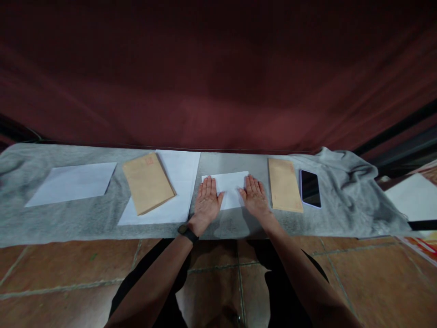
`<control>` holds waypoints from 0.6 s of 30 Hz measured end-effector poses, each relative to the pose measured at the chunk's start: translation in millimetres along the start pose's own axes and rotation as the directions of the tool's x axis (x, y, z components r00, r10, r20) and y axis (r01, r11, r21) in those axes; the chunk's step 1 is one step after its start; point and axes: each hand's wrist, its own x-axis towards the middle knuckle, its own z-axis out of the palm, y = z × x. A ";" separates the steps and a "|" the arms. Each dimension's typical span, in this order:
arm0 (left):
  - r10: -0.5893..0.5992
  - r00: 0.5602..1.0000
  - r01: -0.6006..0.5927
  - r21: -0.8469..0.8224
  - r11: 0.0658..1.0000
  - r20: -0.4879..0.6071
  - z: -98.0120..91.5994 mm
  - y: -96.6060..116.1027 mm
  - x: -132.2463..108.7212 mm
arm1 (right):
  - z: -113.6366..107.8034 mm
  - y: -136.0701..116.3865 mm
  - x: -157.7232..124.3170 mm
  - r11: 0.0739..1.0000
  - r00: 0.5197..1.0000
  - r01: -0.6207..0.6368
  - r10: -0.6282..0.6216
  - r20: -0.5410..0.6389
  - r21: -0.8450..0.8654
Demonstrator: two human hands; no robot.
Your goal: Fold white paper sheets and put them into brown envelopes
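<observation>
A white sheet of paper [232, 186], small or folded, lies flat on the grey cloth in front of me. My left hand [206, 200] rests palm down on its left end, fingers stretched out and the thumb pointing inward. On the right end lies my right hand [254, 197], also flat with its fingers extended. Neither hand grips anything. Just right of my right hand is a brown envelope [285, 186]. Left of my left hand, large white sheets [180, 175] lie with a stack of brown envelopes [147, 183] on top.
The grey cloth [235, 223] covers a long, narrow bench. A phone [310, 188] lies beyond the right envelope. Another white sheet [73, 183] is at far left. Bunched cloth [344, 168] lies at the right end. A dark red curtain [218, 114] hangs behind the bench.
</observation>
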 end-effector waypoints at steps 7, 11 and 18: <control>-0.069 0.998 0.069 0.012 0.998 -0.010 -4.5 -1.6 -9.3 | -5.9 5.3 -2.0 0.996 0.996 -0.083 0.082 -0.036 -0.015; 0.015 0.999 -0.016 -0.016 1.000 -0.034 -2.7 18.6 -13.8 | -9.9 -11.3 2.8 0.996 1.000 -0.010 0.009 0.015 0.085; 0.178 0.982 -0.177 -0.021 0.984 0.069 14.0 44.3 -16.0 | 3.0 -43.2 3.6 0.972 0.969 0.114 -0.154 0.191 0.205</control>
